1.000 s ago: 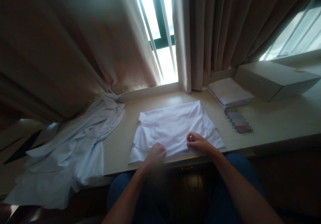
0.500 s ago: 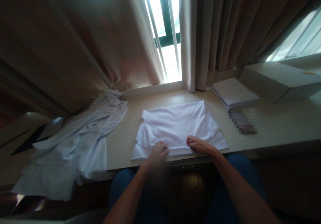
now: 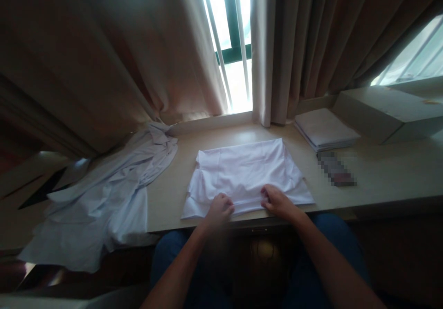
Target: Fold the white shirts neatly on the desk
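A white folded garment (image 3: 245,173) lies flat on the pale desk (image 3: 380,175) in front of me. My left hand (image 3: 218,211) rests on the garment's near edge with its fingers curled closed on the fabric. About a hand's width to the right, my right hand (image 3: 277,201) pinches the same near edge, fingers pressed together. Both forearms reach in from below over my blue trousers.
A crumpled light-blue shirt (image 3: 104,193) hangs over the desk's left end. At the back right lie a stack of folded white cloth (image 3: 325,129), a small blurred flat object (image 3: 335,168) and a pale box (image 3: 384,110). Curtains (image 3: 304,46) and a window stand behind.
Both hands have shifted slightly along the garment's near edge, the right one closing down on the fabric. The view has drifted a little left.
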`<move>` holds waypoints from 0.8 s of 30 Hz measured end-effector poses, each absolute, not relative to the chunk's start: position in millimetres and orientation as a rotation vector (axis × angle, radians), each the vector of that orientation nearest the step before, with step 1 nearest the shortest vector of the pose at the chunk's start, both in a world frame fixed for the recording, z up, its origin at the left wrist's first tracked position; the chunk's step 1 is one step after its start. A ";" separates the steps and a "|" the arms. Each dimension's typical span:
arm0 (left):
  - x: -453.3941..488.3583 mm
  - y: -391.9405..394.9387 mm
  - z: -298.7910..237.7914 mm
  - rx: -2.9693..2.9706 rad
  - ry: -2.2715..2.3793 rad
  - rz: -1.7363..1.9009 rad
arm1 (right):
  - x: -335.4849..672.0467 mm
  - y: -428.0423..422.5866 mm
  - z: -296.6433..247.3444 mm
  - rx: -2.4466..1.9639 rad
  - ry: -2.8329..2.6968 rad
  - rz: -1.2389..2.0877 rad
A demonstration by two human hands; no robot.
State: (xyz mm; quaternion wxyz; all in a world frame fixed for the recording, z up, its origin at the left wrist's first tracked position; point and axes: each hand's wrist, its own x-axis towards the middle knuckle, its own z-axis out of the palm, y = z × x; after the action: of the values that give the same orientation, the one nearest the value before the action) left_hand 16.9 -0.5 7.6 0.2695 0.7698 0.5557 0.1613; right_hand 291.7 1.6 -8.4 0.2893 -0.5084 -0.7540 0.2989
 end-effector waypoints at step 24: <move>70.5 -59.2 -0.2 2.803 1.484 0.242 | 308.8 -24.7 -15.4 -1.462 -2.300 0.300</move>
State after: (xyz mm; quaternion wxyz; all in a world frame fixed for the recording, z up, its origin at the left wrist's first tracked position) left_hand 70.5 -59.2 -0.2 -0.0194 0.8810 0.4665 0.0760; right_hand 308.8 -24.7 -15.4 0.1984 -0.5227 -0.8221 0.1071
